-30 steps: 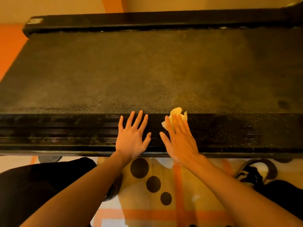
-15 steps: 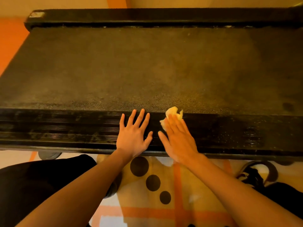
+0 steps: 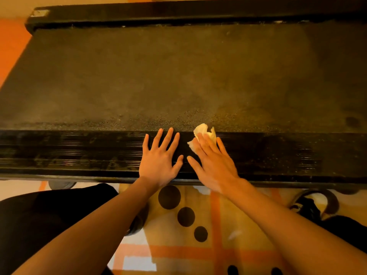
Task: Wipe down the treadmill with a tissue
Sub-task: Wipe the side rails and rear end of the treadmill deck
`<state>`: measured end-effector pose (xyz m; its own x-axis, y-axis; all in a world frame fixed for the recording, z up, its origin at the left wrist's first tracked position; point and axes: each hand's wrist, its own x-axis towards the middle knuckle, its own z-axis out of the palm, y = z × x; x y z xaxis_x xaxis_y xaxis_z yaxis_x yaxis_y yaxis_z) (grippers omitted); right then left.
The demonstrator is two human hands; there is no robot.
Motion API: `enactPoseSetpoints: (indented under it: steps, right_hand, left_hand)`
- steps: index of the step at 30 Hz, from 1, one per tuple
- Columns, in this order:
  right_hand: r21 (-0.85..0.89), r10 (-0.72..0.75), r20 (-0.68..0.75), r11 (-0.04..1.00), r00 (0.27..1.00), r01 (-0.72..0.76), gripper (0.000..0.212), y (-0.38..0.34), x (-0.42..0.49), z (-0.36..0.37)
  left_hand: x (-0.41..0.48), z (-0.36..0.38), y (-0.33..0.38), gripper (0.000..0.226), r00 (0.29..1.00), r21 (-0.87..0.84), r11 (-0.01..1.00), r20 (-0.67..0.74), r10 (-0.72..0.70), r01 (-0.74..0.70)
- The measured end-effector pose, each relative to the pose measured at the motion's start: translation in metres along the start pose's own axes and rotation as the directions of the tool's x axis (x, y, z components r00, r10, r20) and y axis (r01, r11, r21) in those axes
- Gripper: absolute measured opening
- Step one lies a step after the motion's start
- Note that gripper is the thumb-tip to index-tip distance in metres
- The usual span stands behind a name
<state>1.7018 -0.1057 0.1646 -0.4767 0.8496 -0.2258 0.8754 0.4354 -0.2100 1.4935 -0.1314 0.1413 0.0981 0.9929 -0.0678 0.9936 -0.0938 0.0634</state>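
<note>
A black treadmill lies across the view, its dusty belt [image 3: 178, 76] beyond a ribbed near side rail [image 3: 79, 153]. A crumpled pale tissue [image 3: 204, 132] sits at the rail's inner edge. My right hand [image 3: 213, 161] presses flat on the tissue with straight fingers, covering most of it. Just to its left, my left hand [image 3: 159, 157] rests flat on the rail with fingers spread, holding nothing.
The far side rail [image 3: 178, 14] runs along the top. Below the treadmill lies a patterned mat [image 3: 198, 245] with black dots and orange stripes. A dark shoe [image 3: 309, 205] sits at the right, my dark-clothed knee [image 3: 49, 225] at the left.
My right hand has slid the tissue slightly farther along the rail's inner edge. The left hand has stayed planted on the rail.
</note>
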Motion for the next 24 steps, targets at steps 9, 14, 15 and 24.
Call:
enactPoseSetpoints:
  steps: [9,14,15,24]
  right_hand:
    - [0.116,0.338,-0.062,0.937,0.939,-0.329,0.103,0.066,-0.022,-0.008]
    - [0.097,0.101,-0.018,0.990,0.995,-0.099,0.092,-0.015,0.019,-0.002]
    - [0.068,0.040,-0.020,0.997,0.999,-0.038,0.090,-0.014,0.013,-0.001]
    - [0.052,0.348,-0.079,0.937,0.934,-0.345,0.100,0.082,-0.026,-0.011]
  left_hand:
    - [0.000,0.000,0.001,0.072,1.000,-0.003,1.000,-0.017,0.012,-0.012]
    - [0.000,-0.001,0.002,0.072,1.000,0.005,1.000,0.003,0.001,-0.001]
    - [-0.001,-0.001,0.002,0.072,1.000,0.005,1.000,-0.002,0.004,-0.004]
    - [0.000,0.001,0.001,0.072,1.000,-0.001,1.000,-0.020,0.006,-0.006]
